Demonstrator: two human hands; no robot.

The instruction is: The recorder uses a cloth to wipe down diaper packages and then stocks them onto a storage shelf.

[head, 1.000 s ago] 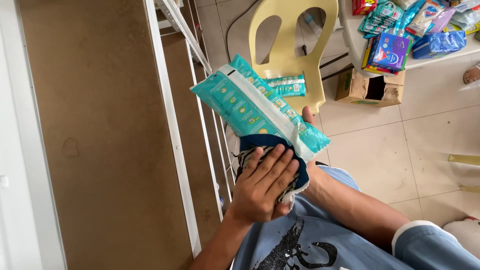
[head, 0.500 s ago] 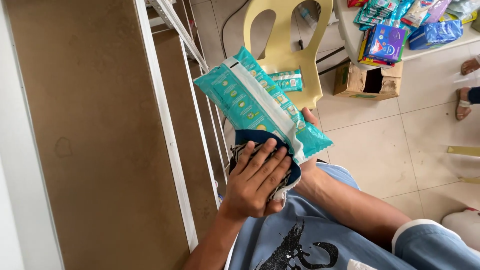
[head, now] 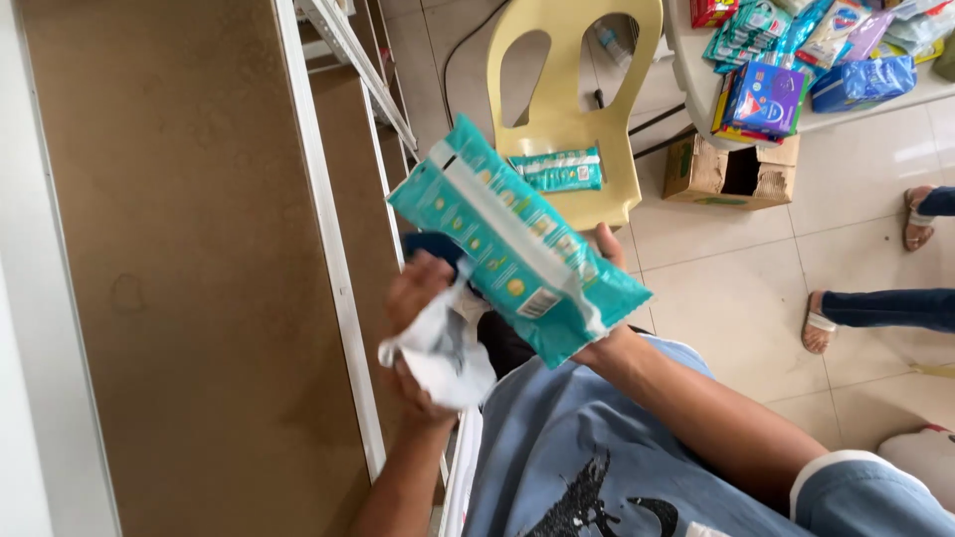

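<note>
Currently | right hand point(head: 604, 249) grip closed on teal pack point(head: 517, 244), held mid-air over shelf point(head: 199, 268) edge | long axis slants upper-left to lower-right | left hand point(head: 418, 328) just beside, bunching cloth point(head: 443, 353)

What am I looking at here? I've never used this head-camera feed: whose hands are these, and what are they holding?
There is one view, from a camera on the person's head, looking down. The right hand grips a teal plastic packet from behind. The left hand clutches a crumpled white cloth. On the left stands a brown shelf board with white metal rails. Behind, a pale yellow plastic chair carries a smaller teal packet. Another person's sandalled feet stand on the tiled floor.
</note>
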